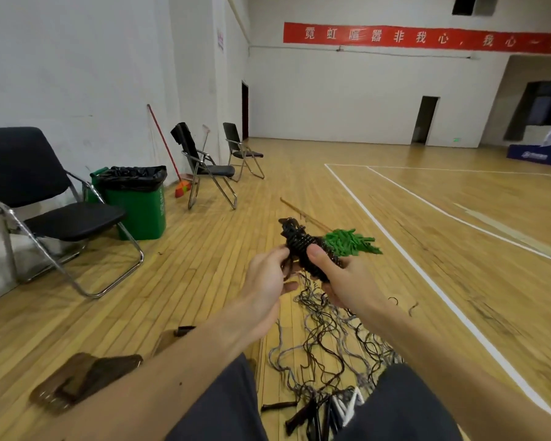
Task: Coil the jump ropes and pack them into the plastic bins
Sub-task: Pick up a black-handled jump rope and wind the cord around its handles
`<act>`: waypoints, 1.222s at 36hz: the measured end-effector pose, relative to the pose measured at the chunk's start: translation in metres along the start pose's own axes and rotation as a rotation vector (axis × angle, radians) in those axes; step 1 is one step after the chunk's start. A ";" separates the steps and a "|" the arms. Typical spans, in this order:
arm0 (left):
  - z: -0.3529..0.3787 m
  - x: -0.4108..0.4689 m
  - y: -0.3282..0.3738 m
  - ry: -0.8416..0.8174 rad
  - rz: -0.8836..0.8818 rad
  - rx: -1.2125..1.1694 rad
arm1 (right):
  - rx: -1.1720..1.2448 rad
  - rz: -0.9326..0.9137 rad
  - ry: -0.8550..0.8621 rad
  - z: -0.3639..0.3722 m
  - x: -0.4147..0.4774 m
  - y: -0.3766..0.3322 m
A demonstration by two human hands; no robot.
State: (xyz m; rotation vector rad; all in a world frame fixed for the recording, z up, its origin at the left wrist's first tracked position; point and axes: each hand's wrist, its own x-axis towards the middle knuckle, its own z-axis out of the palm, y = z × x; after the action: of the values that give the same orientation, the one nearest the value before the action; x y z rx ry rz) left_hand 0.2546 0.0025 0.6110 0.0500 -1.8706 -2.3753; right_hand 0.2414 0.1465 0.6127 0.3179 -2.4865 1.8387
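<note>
My right hand (341, 278) grips a bundle of black jump rope handles (303, 246) wound with cord, thumb across the top. Green handles (352, 241) stick out of the bundle's far end. My left hand (264, 281) pinches loose cords at the near end of the bundle. A tangle of thin grey and brown ropes (325, 351) hangs from the bundle to the wooden floor between my knees. More black handles (312, 415) lie on the floor at the bottom. No plastic bin for packing is in view.
A folding chair (54, 202) stands at the left, with a green trash bin (137, 202) beside it. Two more chairs (210, 167) and a broom (172, 160) line the wall. A brown object (83, 380) lies on the floor near my left arm. White court lines run at the right.
</note>
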 end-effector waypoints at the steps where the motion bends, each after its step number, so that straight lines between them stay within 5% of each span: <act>1: -0.003 0.005 -0.005 0.007 -0.048 -0.008 | -0.069 -0.007 0.005 0.003 0.005 0.007; 13: -0.091 0.109 -0.078 -0.016 -0.522 0.198 | -0.744 -0.054 -0.118 0.093 0.084 0.105; 23: -0.198 0.199 -0.181 0.137 -0.779 0.158 | -0.539 0.233 -0.525 0.199 0.168 0.221; 32: -0.253 0.266 -0.346 0.281 -1.008 0.227 | -0.614 0.486 -0.646 0.264 0.239 0.354; 39: -0.274 0.303 -0.441 0.370 -1.046 0.423 | -0.662 0.564 -0.744 0.299 0.279 0.437; 44: -0.286 0.320 -0.487 0.288 -1.054 0.622 | -0.683 0.667 -0.941 0.337 0.292 0.498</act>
State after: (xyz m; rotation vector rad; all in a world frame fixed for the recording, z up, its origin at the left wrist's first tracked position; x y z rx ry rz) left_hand -0.0699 -0.1975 0.0853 1.6742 -2.7042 -1.8292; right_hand -0.1031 -0.0763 0.0852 0.4073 -4.0566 0.8132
